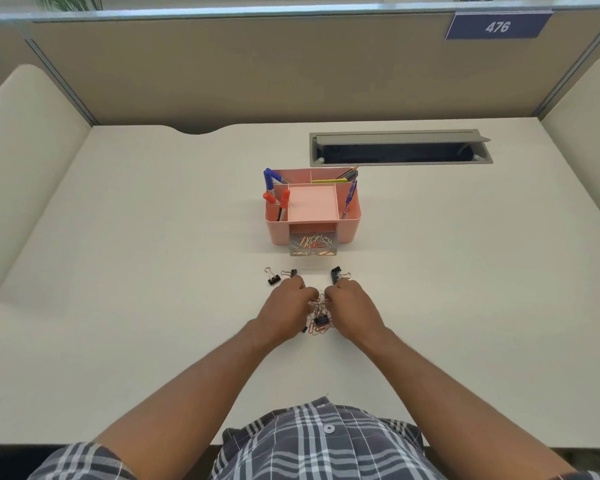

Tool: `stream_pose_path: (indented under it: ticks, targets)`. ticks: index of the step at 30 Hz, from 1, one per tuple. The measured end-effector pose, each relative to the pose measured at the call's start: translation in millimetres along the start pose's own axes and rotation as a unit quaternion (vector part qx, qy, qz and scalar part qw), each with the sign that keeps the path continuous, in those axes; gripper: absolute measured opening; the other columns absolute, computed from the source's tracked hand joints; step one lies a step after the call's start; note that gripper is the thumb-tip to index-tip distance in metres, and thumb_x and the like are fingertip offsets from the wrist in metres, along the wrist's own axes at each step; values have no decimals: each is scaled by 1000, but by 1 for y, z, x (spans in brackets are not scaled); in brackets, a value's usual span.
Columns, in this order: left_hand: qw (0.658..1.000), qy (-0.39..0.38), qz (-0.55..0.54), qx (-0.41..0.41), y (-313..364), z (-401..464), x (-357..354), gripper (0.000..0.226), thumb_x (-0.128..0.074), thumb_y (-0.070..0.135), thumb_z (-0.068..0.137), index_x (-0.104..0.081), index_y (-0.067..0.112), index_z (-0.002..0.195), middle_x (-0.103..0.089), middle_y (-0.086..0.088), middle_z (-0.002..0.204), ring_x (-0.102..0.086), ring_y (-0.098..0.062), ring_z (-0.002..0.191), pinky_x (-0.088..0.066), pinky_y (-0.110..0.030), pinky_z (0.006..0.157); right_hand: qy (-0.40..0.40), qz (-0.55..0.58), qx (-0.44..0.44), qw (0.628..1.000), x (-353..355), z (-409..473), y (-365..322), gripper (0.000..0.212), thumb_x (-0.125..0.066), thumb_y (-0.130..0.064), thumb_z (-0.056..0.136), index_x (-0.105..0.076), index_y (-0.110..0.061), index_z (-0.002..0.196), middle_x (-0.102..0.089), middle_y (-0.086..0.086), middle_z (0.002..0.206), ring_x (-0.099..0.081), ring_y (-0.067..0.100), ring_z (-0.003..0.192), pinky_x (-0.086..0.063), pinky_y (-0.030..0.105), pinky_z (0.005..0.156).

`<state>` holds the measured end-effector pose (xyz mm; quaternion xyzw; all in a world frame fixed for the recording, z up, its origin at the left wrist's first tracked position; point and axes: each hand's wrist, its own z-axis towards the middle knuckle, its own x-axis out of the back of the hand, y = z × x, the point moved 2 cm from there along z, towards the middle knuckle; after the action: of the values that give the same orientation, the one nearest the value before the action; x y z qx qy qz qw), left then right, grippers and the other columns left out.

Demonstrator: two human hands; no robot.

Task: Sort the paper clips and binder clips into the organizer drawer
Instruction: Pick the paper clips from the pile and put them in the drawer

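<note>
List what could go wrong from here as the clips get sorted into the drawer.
1. Both hands, left hand and right hand, work one tangled clip pile; linked paper clips may lift together and drop on the desk.
2. A binder clip sits inside that pile and could get swept in with the paper clips.
3. The clear drawer is pulled out only partway, so a handful may spill over its edge.

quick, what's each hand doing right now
left hand: fingers curled into the clip pile, pinching paper clips
right hand: likewise pinching paper clips
</note>
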<state>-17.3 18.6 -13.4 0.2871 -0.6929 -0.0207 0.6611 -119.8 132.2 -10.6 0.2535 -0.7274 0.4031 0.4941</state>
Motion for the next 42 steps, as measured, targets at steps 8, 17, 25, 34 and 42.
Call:
stream_pose_path:
  ticks: [8, 17, 25, 34, 42]
  targets:
    - [1000, 7, 14, 10, -1, 0, -4, 11, -53, 9, 93, -63, 6, 95, -55, -11, 96, -52, -30, 92, -45, -44, 78, 1, 9, -4, 1000, -6, 4, -1, 17, -50, 0, 86, -61, -7, 98, -55, 11, 104, -49, 31, 100, -47, 42, 78]
    - [995, 58, -48, 65, -4, -5, 3, 13, -49, 11, 96, -61, 9, 94, -59, -8, 95, -53, -26, 91, -40, -33, 75, 31, 23, 13, 999, -2, 4, -1, 17, -47, -2, 88, -63, -5, 92, -62, 12, 93, -56, 33, 89, -42, 38, 70]
    - [970, 220, -96, 46, 10, 25, 71, 15, -50, 11, 95, -65, 9, 94, -61, -7, 87, -57, -23, 79, -48, -35, 68, 218, 216, 29, 951, 72, 30, -18, 11, -60, -15, 91, -70, -16, 96, -65, -1, 87, -58, 16, 79, -47, 28, 71]
    - [952, 280, -120, 24, 15, 40, 93, 12, -54, 6, 94, -65, 8, 98, -63, -6, 92, -54, -15, 81, -40, -19, 67, 191, 194, 39, 961, 95, 52, -24, 18, -55, -14, 94, -72, -11, 100, -67, 5, 89, -59, 19, 81, -51, 35, 73]
    - [992, 77, -97, -22, 5, -1, 23, 28, -60, 10, 92, -63, 13, 119, -56, -4, 104, -54, -20, 97, -43, -25, 80, -8, 97, -94, 991, 47, 0, 9, 15, -57, -22, 89, -72, -18, 88, -73, 2, 91, -64, 24, 83, -52, 33, 74]
